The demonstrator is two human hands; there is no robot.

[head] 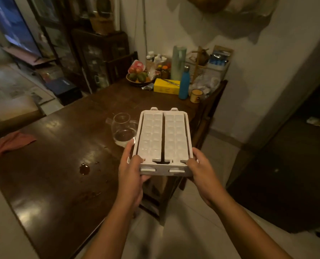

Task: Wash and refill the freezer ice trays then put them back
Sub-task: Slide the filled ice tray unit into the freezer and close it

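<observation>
A white plastic frame carries two ice trays side by side: the left tray and the right tray, each with two rows of small cells. I hold the frame level in the air over the right edge of the dark wooden table. My left hand grips the frame's near left corner. My right hand grips its near right corner. Whether the cells hold water cannot be told.
A clear glass jug stands on the table just left of the frame. A small puddle and a red cloth lie further left. Bottles, a yellow box, a mug and a fruit bowl crowd the far end. Pale tiled floor lies below.
</observation>
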